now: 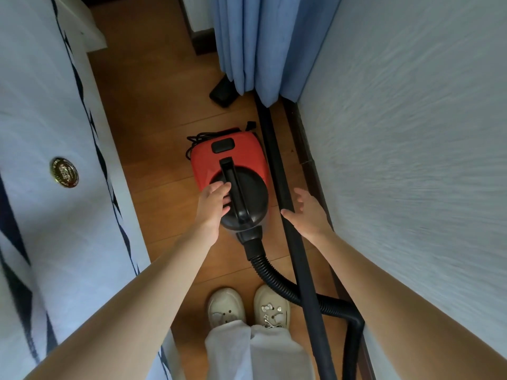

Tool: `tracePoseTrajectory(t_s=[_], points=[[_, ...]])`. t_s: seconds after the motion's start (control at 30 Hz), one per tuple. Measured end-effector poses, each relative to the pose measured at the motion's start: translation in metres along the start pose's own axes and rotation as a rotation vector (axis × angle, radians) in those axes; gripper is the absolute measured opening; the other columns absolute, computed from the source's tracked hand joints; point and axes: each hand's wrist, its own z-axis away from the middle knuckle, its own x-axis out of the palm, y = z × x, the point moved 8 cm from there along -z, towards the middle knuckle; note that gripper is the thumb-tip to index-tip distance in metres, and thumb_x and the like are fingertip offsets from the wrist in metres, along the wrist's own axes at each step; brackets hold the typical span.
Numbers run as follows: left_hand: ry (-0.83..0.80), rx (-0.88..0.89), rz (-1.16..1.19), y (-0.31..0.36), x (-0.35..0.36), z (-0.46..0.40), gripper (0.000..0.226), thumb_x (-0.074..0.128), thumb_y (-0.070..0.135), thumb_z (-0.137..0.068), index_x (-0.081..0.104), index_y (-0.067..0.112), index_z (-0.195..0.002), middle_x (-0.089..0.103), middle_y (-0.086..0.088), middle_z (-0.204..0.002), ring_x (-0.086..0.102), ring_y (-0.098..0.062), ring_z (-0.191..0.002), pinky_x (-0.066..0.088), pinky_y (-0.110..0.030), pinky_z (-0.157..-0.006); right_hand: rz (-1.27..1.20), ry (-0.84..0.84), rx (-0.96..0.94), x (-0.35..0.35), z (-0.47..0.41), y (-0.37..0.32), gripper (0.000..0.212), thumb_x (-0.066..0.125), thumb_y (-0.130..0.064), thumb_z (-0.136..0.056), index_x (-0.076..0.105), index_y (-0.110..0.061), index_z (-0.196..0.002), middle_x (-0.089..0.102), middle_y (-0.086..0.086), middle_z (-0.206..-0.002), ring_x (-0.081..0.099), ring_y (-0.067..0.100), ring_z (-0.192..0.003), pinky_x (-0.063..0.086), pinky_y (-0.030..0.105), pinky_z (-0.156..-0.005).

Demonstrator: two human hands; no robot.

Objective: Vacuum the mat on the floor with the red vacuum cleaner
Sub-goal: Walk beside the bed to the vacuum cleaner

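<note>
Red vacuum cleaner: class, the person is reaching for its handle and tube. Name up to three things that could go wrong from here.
1. The hose loops beside the shoes; stepping forward could trip the person.
2. The loose cord bundled behind the red vacuum cleaner might snag when lifted.
3. The right hand is open beside the tube, not gripping; the tube may slide along the wall when the left hand lifts the handle.

A small red plastic canister vacuum cleaner (229, 171) stands upright on the wooden floor (153, 127), in the narrow strip between bed and wall. Its front end is a round black cap crossed by a long black carry handle (235, 189). A ribbed black hose (277, 278) leaves the front and curves away toward the wall. A straight black wand tube (279, 171) runs just beside its right flank. A black power cord (196, 141) lies bunched behind its rear corner.
</note>
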Motion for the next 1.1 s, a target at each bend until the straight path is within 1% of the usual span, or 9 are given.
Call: tracePoseTrajectory(t_s=[0.07,0.23,0.4,0.5,0.73,0.87,0.93,1.0,1.1], points=[[-0.016,0.004,0.019,-0.002,0.004,-0.006,0.036,0.05,0.019,-0.096,0.05,0.007,-0.129,0.059,-0.008,-0.124,0.056,-0.022,-0.116,0.04,-0.037,-0.105,0.023,-0.01,0.01,0.007,-0.009,0.004,0.07,0.067,-0.029,-0.086,0.03,-0.02,-0.146,0.043,0.008,-0.143,0.046,0.028,-0.129,0.039,0.038,-0.104],[-0.106,-0.03,0.08,-0.012,0.019,-0.019,0.006,0.054,0.018,-0.094,0.058,0.016,-0.098,0.065,-0.006,-0.098,0.065,-0.019,-0.088,0.05,-0.034,-0.087,0.061,-0.035,0.017,0.027,-0.027,0.016,0.082,0.071,-0.029,-0.082,0.024,-0.023,-0.148,0.043,0.006,-0.143,0.046,0.027,-0.129,0.041,0.041,-0.103],[-0.128,-0.041,0.183,-0.016,0.029,-0.033,0.004,0.056,0.013,-0.092,0.059,0.014,-0.094,0.067,-0.006,-0.092,0.068,-0.019,-0.083,0.052,-0.029,-0.079,0.07,0.0,0.016,0.039,-0.04,0.022,0.081,0.072,-0.025,-0.081,0.024,-0.019,-0.147,0.047,0.008,-0.137,0.051,0.028,-0.122,0.045,0.039,-0.098],[-0.135,-0.057,0.268,-0.018,0.032,-0.039,0.007,0.057,0.01,-0.091,0.06,0.009,-0.097,0.068,-0.008,-0.092,0.071,-0.018,-0.077,0.055,-0.029,-0.077,0.063,0.015,0.027,0.042,-0.047,0.028,0.075,0.067,-0.023,-0.084,0.025,-0.016,-0.145,0.051,0.012,-0.131,0.056,0.03,-0.115,0.049,0.039,-0.093],[-0.11,-0.031,0.322,-0.017,0.038,-0.045,0.004,0.063,0.011,-0.088,0.062,0.008,-0.086,0.072,-0.004,-0.067,0.067,-0.01,-0.053,0.054,-0.017,-0.052,0.043,-0.006,0.086,0.051,-0.055,0.038,0.061,0.062,-0.019,-0.087,0.028,-0.011,-0.138,0.058,0.014,-0.116,0.061,0.031,-0.103,0.051,0.035,-0.079],[-0.067,0.02,0.277,-0.017,0.037,-0.046,0.011,0.064,0.017,-0.087,0.059,0.011,-0.079,0.068,0.0,-0.055,0.057,-0.005,-0.041,0.045,-0.015,-0.042,-0.043,0.002,0.143,0.053,-0.059,0.046,0.052,0.065,-0.019,-0.086,0.037,-0.011,-0.13,0.054,0.0,-0.091,0.06,0.024,-0.086,0.048,0.03,-0.069],[-0.048,0.027,0.258,-0.018,0.036,-0.047,0.016,0.065,0.021,-0.087,0.058,0.011,-0.076,0.062,0.004,-0.048,0.051,-0.005,-0.037,0.043,-0.015,-0.04,-0.133,-0.006,0.202,0.057,-0.062,0.053,0.045,0.067,-0.018,-0.084,0.044,-0.01,-0.123,0.054,-0.003,-0.081,0.062,0.021,-0.076,0.052,0.031,-0.067],[-0.038,0.034,0.239,-0.018,0.035,-0.047,0.021,0.066,0.027,-0.086,0.057,0.012,-0.073,0.056,0.006,-0.045,0.048,-0.005,-0.037,0.041,-0.016,-0.04,-0.227,-0.025,0.253,0.06,-0.064,0.059,0.036,0.069,-0.017,-0.082,0.054,-0.007,-0.113,0.062,0.004,-0.08,0.064,0.018,-0.061,0.058,0.032,-0.066],[-0.038,0.035,0.231,-0.017,0.035,-0.046,0.027,0.065,0.032,-0.086,0.054,0.015,-0.069,0.049,0.007,-0.044,0.043,-0.007,-0.037,0.038,-0.018,-0.04,-0.282,-0.037,0.296,0.061,-0.066,0.062,0.016,0.07,-0.016,-0.081,0.063,-0.005,-0.091,0.063,0.005,-0.067,0.058,0.014,-0.049,0.056,0.03,-0.066]])
